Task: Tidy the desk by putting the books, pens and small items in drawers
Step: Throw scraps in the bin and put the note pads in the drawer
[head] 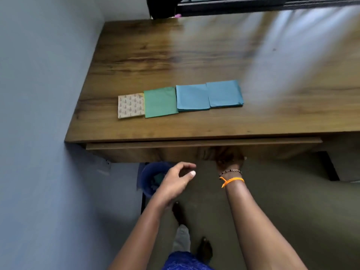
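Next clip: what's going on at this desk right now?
A person stands at a wooden desk. The right hand reaches under the desk edge at the drawer front, which looks barely open; the grip itself is blurred. The left hand hovers empty beside it. Four flat items lie in a row on top: a patterned pad, a green booklet and two blue booklets.

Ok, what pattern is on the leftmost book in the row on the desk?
The leftmost book is cream with small repeated printed marks, seen in the head view.
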